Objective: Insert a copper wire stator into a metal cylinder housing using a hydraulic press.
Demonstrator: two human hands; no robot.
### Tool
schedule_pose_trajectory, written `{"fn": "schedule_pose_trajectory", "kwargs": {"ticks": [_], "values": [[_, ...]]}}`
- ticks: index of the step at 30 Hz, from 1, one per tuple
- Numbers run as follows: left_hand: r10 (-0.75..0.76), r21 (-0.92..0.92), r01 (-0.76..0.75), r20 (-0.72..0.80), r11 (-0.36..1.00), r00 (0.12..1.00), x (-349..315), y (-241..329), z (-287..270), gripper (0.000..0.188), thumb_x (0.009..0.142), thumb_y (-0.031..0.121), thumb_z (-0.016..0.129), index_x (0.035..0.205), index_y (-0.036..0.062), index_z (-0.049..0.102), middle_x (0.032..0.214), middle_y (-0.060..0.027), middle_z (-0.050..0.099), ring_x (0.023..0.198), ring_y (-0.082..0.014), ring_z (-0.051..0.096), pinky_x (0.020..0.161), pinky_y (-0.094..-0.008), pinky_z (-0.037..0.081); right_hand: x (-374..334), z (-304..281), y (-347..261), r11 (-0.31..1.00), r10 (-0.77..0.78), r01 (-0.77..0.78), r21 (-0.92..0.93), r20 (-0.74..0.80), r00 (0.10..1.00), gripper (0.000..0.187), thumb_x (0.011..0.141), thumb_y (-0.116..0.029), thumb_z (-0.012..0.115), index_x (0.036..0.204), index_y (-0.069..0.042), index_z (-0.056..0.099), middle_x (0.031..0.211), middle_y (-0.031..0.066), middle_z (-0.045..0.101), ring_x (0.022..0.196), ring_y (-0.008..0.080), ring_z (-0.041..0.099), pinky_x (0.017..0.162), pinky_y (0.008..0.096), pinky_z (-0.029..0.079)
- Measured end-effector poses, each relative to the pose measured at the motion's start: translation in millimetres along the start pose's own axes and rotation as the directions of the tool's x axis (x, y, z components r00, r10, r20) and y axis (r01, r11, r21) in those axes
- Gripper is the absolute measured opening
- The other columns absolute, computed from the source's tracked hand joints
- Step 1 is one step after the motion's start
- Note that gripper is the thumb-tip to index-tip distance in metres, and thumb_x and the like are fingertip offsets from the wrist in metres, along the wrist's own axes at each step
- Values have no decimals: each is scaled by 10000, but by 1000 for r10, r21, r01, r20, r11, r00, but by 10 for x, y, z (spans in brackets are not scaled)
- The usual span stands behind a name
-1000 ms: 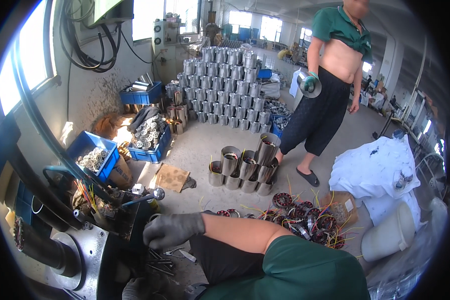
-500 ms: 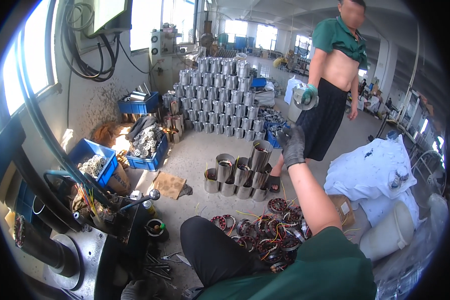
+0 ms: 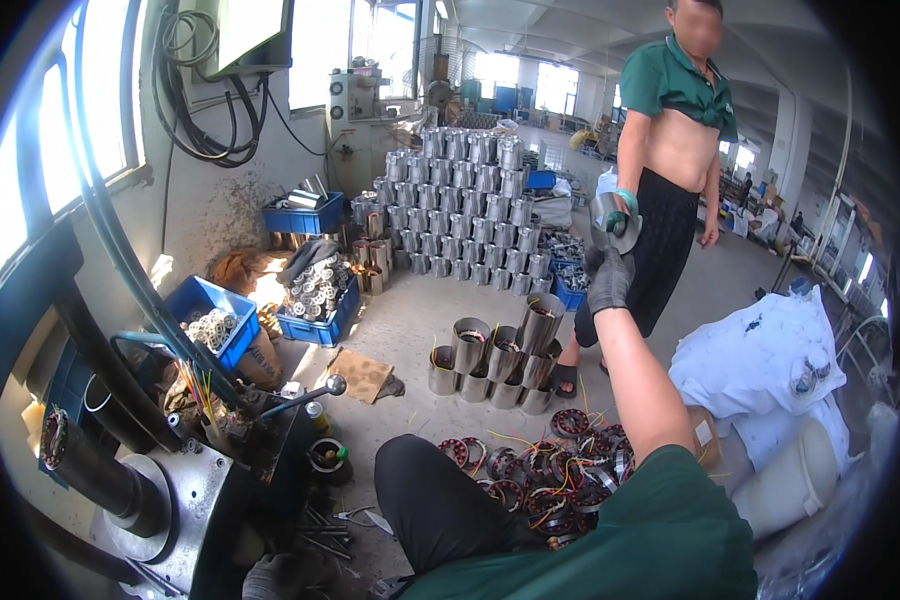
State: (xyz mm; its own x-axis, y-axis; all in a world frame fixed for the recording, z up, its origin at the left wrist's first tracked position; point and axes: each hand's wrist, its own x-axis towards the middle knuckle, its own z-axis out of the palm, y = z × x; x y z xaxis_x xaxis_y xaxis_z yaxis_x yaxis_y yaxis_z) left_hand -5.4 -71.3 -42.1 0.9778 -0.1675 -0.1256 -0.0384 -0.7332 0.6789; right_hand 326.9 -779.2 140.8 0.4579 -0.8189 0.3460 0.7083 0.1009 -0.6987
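Head camera, looking out over a workshop floor. The wearer's right hand (image 3: 610, 282), in a dark work glove, is stretched up and forward to a shiny metal motor housing (image 3: 615, 222) that a standing co-worker holds out in a gloved hand (image 3: 622, 205). The raised arm and the tilted housing suggest a handover, judging from how both hands meet at it. The wearer's fingers sit at the housing's lower edge; whether this grip has closed on the metal cannot be told, since the glove's back faces the camera.

The wearer's left hand (image 3: 280, 575), in a grey glove, rests low at the bottom edge, below and far left of the housing, beside a grey press machine (image 3: 185, 510). It is partly cut off, so its grip cannot be made out.

Below the housing, on the floor, stands a cluster of similar metal housings (image 3: 495, 360), some leaning. Nearer the wearer lie wound stator rings (image 3: 555, 475) with coloured wires. Behind and left of the held housing rises a tall stack of housings (image 3: 465, 205). Further left are blue crates (image 3: 315, 300) of parts. Right of it lie white sacks (image 3: 760, 360).

The picture's rim is dark and bent.
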Motion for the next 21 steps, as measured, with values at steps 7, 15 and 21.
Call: {"fn": "schedule_pose_trajectory", "kwargs": {"ticks": [7,15,21], "values": [[20,28,-20,-23,999,1000,-48,32,-32,397,906,91,713,1302,85,695,1208,-183,730,1130,-399,667,986,-448,536,-832,24,-24,920,356,-368,135,103,929,140,922,-75,643,1059,-54,624,798,102,655,602,243,639,538,385,538],[153,65,-143,-205,988,967,-19,429,-161,369,888,153,782,1226,27,704,1181,-186,727,1069,-315,709,937,-409,566,-2533,210,-445,639,532,-769,-21,734,423,224,1014,-225,590,1155,-55,628,894,100,648,712,239,624,676,394,531],[-29,-725,-149,-226,672,974,-220,824,-148,775,974,175,729,1638,47,351,1463,-175,617,1329,-257,603,1127,-391,484,-3973,90,-292,0,467,-915,-404,809,-357,527,1030,-440,569,1388,-57,613,1069,166,726,780,262,702,693,432,544]]}}
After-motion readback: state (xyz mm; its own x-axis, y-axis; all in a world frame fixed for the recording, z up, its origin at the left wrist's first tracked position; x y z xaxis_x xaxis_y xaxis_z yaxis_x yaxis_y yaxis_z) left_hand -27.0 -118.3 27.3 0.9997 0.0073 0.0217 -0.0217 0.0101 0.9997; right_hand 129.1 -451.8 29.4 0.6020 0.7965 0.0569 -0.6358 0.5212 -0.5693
